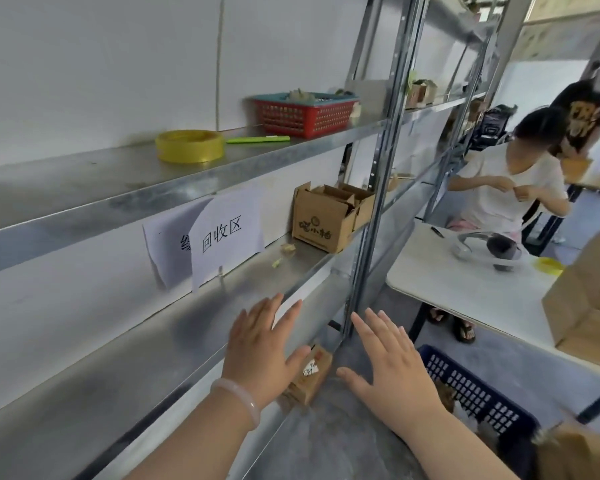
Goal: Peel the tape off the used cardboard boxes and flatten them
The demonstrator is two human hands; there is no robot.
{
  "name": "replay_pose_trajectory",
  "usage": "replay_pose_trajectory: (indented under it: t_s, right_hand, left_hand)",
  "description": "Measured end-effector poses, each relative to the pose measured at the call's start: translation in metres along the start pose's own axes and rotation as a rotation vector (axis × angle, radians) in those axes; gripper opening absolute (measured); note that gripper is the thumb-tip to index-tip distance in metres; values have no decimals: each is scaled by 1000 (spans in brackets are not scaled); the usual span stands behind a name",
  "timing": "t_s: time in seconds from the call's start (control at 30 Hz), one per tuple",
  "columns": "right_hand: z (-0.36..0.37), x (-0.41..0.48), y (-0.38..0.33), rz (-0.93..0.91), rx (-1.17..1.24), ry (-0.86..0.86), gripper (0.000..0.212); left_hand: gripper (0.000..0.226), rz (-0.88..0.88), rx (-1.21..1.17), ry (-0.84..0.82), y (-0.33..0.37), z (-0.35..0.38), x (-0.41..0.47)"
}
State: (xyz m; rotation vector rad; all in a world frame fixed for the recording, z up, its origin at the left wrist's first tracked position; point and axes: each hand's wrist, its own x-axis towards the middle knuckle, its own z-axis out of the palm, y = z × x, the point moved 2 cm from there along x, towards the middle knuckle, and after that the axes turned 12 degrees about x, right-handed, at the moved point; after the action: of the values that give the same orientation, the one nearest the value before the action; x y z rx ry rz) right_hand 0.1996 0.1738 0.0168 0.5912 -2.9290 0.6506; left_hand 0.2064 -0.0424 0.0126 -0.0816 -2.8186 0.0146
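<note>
A small brown cardboard box with a white label lies low down by the foot of the shelving, just under the hands, probably the next one to take up. The left hand and right hand hover above it, fingers straight and spread, holding nothing. Higher up, an open printed cardboard box stands on the grey metal shelf near a white paper sign, which seemingly marks the recycling spot.

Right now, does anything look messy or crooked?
Yes. The paper signs on the shelf edge overlap and hang crooked, one curling. Little scraps lie beside the open cardboard box.
</note>
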Motion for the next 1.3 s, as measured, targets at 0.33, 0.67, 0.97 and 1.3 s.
replay_pose_trajectory:
  t_s: [0.33, 0.67, 0.97, 1.3]
  right_hand:
    - [2, 150, 72, 55, -22, -72, 87]
    - [38, 262, 120, 121, 110, -223, 82]
    - [70, 356, 176, 74, 175, -384, 85]
    - [41, 457, 247, 301, 554, -326, 90]
  left_hand:
    - [66, -30, -76, -114, -12, 85, 142]
    - [64, -99, -94, -301, -38, 156, 240]
    - [64, -278, -145, -337, -44, 196, 315]
    - [65, -518, -499, -212, 17, 195, 394]
